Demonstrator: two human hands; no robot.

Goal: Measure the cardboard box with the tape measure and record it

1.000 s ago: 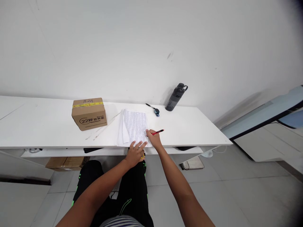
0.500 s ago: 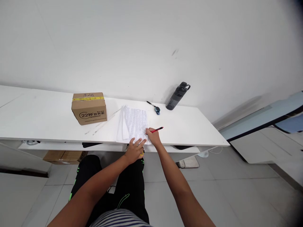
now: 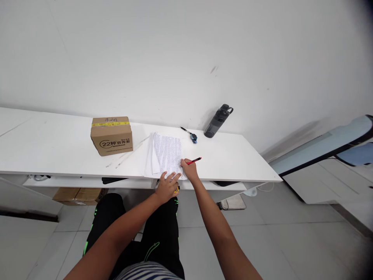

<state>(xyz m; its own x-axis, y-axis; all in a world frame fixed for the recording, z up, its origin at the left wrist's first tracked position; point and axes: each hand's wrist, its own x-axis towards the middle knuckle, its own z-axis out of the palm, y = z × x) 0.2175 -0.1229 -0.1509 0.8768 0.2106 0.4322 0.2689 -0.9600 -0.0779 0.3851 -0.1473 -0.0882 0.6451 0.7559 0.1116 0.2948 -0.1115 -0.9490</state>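
Observation:
A stack of white sheets covered in handwriting (image 3: 166,152) lies near the front edge of a long white table (image 3: 58,151). My left hand (image 3: 167,186) rests flat on the stack's near edge, fingers spread. My right hand (image 3: 190,170) is closed around a red pen (image 3: 194,160), its tip touching the lower right part of the top sheet.
A taped cardboard box (image 3: 112,135) stands left of the paper. At the back by the wall are a dark water bottle (image 3: 217,121), a black pen (image 3: 184,130) and a small blue object (image 3: 194,137). More cardboard boxes (image 3: 78,195) sit under the table. My black-trousered legs are below.
Both hands stay on the paper with the pen held at nearly the same spot. Only the camera view has shifted slightly.

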